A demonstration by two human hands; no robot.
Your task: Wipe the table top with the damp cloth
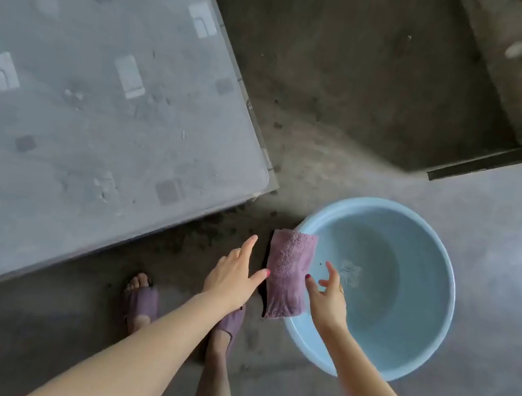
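A folded purple cloth (288,273) hangs over the left rim of a light blue basin (414,348) that stands on the floor. My left hand (232,276) is just left of the cloth with fingers spread, its thumb tip at the cloth's edge. My right hand (327,299) is just right of the cloth, over the basin, fingers straight and apart, thumb tip at the cloth's other edge. Neither hand grips it. The grey table top (96,101) fills the upper left, dusty with small specks.
The basin holds a little water with some bits in it. My feet in purple slippers (142,302) stand on the concrete floor between table and basin. A dark threshold bar (508,156) and a raised step lie at the upper right.
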